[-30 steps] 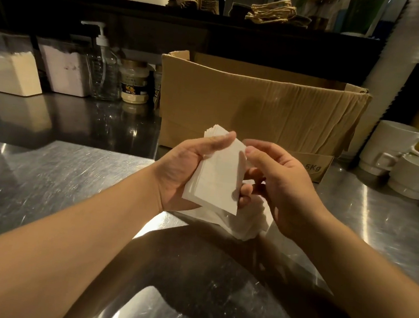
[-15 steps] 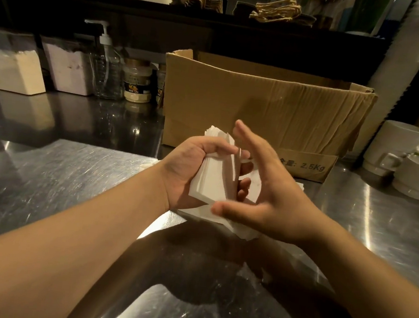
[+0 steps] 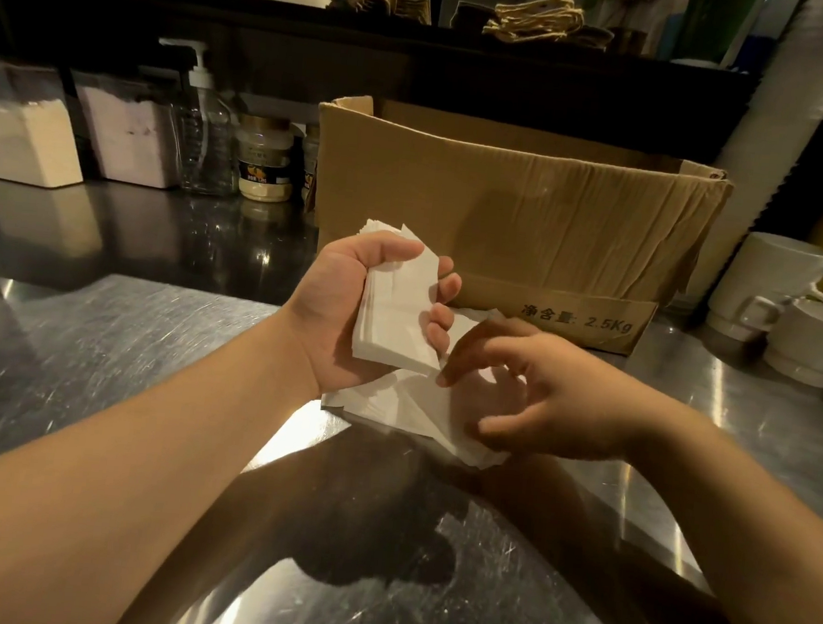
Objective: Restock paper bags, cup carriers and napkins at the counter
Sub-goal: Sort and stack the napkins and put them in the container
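Observation:
My left hand (image 3: 340, 305) grips a stack of white napkins (image 3: 394, 310), thumb across the top and fingers curled round the right edge. Below it a loose pile of napkins (image 3: 416, 406) lies on the steel counter (image 3: 99, 334). My right hand (image 3: 541, 398) hovers over that pile with its fingers loosely curled, fingertips near the held stack's lower corner and thumb close to the pile's right side. I cannot tell whether it touches the pile. An open cardboard box (image 3: 532, 213) stands just behind both hands.
White mugs (image 3: 775, 279) stand at the right edge beside a tall stack of white cups (image 3: 786, 95). At the back left are napkin holders (image 3: 26, 143), a pump bottle (image 3: 206, 134) and jars (image 3: 265, 164). Brown cup carriers (image 3: 535, 16) sit on the dark shelf above.
My right hand has dropped from beside the held stack down to the loose pile on the counter. My left hand keeps its grip on the stack, now raised slightly.

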{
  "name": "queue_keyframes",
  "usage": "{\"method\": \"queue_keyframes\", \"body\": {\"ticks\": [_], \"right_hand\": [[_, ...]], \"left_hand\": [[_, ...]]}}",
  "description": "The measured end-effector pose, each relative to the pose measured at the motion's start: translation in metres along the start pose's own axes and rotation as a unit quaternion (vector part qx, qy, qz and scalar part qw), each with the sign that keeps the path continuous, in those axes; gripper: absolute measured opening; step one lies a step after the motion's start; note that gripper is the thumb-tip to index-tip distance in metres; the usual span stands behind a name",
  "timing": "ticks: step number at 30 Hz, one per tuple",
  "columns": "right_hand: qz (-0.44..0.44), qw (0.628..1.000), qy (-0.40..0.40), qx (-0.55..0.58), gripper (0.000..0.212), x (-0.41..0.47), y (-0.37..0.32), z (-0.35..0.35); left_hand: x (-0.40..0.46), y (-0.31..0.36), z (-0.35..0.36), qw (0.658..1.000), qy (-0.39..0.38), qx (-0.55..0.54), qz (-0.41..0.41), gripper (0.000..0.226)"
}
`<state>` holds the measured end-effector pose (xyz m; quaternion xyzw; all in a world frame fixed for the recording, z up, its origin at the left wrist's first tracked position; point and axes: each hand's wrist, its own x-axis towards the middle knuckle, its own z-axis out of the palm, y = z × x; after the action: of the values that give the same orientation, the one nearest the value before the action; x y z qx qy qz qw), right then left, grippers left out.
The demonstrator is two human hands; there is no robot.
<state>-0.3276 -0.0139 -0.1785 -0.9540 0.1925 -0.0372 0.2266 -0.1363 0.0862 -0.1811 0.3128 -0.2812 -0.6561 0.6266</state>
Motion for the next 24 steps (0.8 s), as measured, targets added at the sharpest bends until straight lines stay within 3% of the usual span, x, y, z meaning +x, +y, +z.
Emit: {"method": "queue_keyframes", "body": {"ticks": [5,18,24], "right_hand": [[0.003,0.997,-0.057,-0.041,0.048,0.003,0.002,0.0],[-0.056,0.997,0.005,-0.047,0.023,0.005,0.009,0.002],[-0.069,0.99,0.089,-0.081,0.021,0.005,0.011,0.003]], "left_hand": [[0.0,0.0,-0.001,1.0,0.004,0.003,0.004,0.05],[0.0,0.0,0.0,1.0,0.014,0.01,0.006,0.051],[0.0,0.001,0.0,1.0,0.02,0.009,0.005,0.052]]}}
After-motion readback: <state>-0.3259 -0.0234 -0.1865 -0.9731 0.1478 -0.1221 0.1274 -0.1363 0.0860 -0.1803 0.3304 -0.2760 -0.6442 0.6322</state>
